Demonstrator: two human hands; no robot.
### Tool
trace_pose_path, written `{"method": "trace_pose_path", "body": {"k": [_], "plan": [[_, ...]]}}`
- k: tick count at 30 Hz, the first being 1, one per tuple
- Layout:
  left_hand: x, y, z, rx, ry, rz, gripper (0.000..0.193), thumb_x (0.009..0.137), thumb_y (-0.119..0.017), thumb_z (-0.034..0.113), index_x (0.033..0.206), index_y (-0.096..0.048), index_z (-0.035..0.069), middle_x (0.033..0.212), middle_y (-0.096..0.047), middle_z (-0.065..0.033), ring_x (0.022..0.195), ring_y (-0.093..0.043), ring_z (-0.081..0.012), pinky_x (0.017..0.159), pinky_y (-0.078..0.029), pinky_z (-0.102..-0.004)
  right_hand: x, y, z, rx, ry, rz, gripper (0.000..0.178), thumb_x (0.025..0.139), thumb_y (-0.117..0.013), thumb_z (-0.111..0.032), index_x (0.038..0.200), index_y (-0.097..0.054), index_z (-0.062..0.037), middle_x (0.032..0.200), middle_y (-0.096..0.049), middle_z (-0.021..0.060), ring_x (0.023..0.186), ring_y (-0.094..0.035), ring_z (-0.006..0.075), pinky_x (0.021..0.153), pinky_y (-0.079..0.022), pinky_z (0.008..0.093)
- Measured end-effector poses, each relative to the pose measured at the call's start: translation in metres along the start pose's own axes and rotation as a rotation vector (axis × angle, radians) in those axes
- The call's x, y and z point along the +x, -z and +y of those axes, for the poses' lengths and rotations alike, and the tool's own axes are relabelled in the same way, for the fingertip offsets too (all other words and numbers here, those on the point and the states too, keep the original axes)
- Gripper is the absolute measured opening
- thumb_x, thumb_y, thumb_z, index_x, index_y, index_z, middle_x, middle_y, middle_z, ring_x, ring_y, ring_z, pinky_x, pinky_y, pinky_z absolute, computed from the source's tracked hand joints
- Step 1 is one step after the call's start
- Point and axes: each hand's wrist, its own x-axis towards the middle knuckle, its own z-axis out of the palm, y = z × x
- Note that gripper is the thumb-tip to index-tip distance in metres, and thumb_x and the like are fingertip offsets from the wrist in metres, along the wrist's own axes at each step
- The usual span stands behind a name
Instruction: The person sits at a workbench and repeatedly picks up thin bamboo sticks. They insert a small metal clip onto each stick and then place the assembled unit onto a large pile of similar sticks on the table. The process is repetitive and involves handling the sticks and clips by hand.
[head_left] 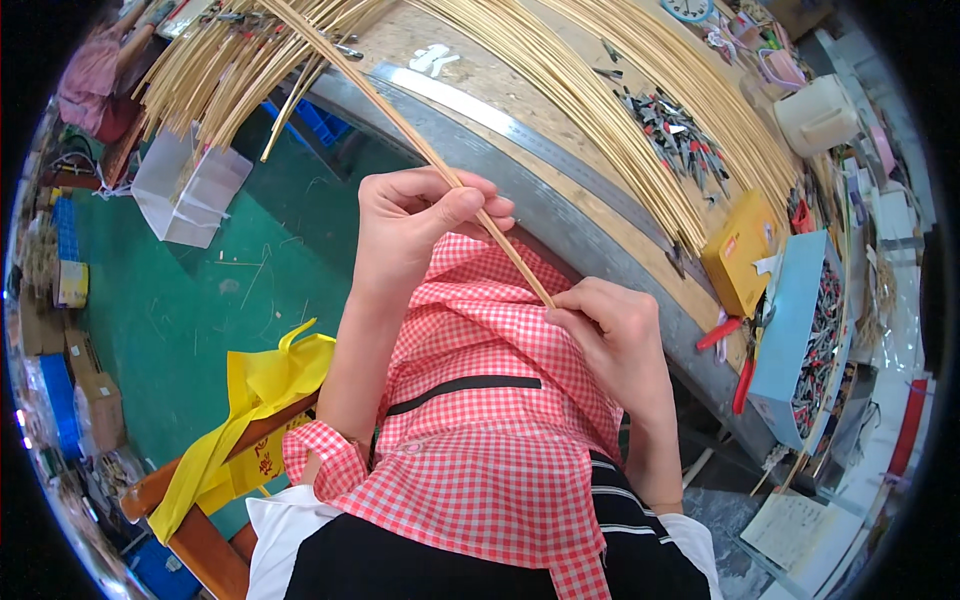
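Here, left fingers [458, 206] and right fingers [588, 304] pinch a long, slender, tan stick [395, 116].

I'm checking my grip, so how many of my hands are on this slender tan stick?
2: your left hand pinches the slender tan stick partway along, and your right hand pinches it at its lower visible end. Neither hand is hidden.

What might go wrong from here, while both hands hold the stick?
The stick, held by the left hand and right hand, may bump the stick pile that it crosses in view. That pile overhangs the table, so some sticks could fall. The red-handled tool near the edge might be knocked off.
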Motion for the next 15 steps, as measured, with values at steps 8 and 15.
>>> {"method": "trace_pose_path", "body": {"k": [8,15], "plan": [[0.000,-0.017,0.002,0.003,-0.053,-0.101,0.027,0.083,-0.066,0.002,0.106,-0.063,-0.010,0.096,-0.069,-0.0204,0.090,-0.069,-0.0293,0.081,-0.058,-0.0377,0.017,0.028,-0.004,0.147,0.013,0.072,0.008,0.078,-0.068,-0.001,0.084,-0.065,0.0036,0.071,-0.061,0.0116,0.059,-0.059,0.0216,0.054,-0.044,0.0302],[0.012,-0.071,0.024,0.413,-0.244,-0.438,0.023,0.074,-0.073,-0.006,0.097,-0.070,-0.005,0.087,-0.072,-0.0125,0.079,-0.069,-0.0161,0.071,-0.056,-0.0259,0.049,0.059,-0.043,0.388,0.216,0.493,0.007,0.086,-0.064,0.001,0.091,-0.068,0.0042,0.082,-0.067,0.0151,0.052,-0.052,0.0077,0.044,-0.039,0.0186]]}}
